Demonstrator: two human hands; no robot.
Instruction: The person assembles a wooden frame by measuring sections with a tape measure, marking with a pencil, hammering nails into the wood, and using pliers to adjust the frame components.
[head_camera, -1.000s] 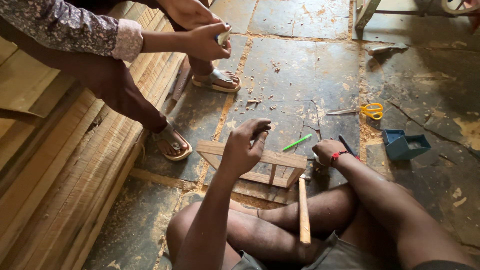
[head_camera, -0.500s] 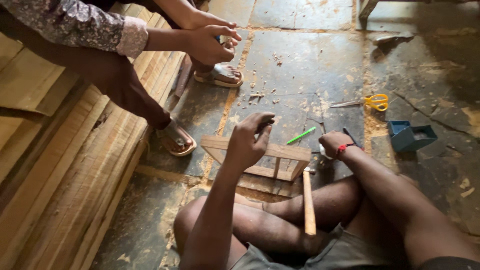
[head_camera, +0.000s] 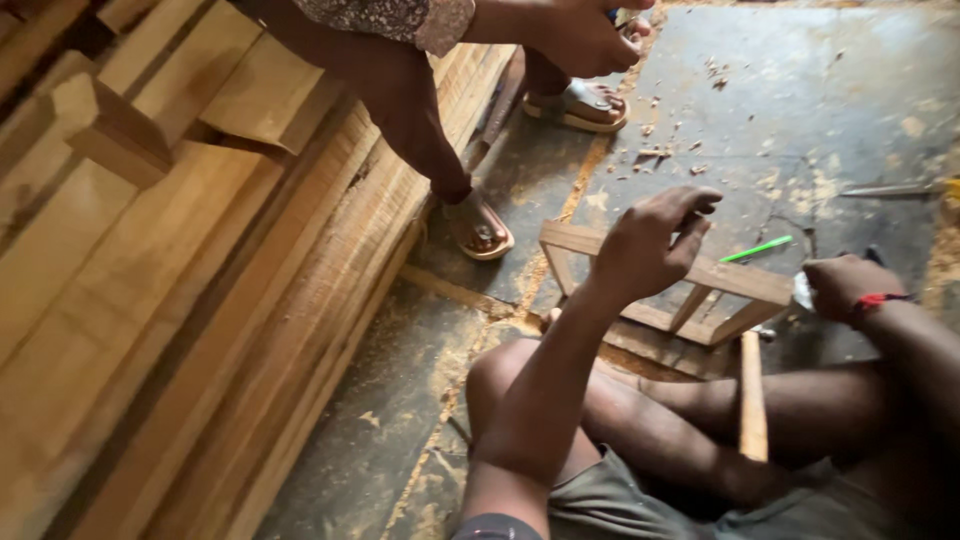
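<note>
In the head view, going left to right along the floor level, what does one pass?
Stacked wooden planks → sandalled foot of another person → left hand raised over the small wooden frame → green pencil → right hand with a red wrist band.

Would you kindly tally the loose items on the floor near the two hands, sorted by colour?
Wood-coloured: 2 (frame, hammer handle)
Green: 1 (pencil)
Total: 3
The left hand hovers over the frame; the right hand is by its right end.
</note>
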